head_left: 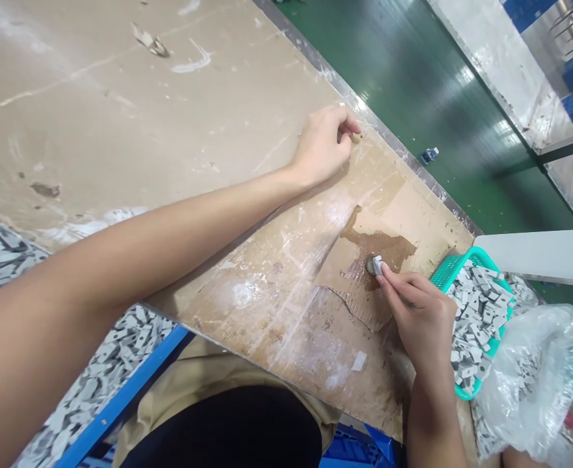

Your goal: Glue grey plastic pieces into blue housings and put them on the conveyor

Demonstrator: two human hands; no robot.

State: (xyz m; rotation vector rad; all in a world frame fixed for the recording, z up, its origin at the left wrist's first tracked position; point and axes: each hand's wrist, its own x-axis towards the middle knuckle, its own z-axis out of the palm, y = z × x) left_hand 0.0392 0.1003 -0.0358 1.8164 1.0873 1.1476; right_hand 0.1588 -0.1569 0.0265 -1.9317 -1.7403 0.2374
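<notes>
My right hand (421,312) pinches a small white-and-grey plastic piece (377,264) between thumb and fingers. The piece is at a small round dark spot or dish (370,266), on a torn cardboard patch (332,266) with a wet brown stain (388,246). Whether the piece touches the round thing I cannot tell. Farther off, near the table's far edge, my left hand (323,144) rests with its fingers curled in and the thumb near the fingertips. What it holds, if anything, is too small to make out.
A green basket (476,256) full of similar pieces stands right of my right hand, beside a clear plastic bag (554,351). More pieces fill a blue-rimmed crate (121,396) under my left arm. The worn table (121,136) has a metal far edge, with green floor (403,71) beyond.
</notes>
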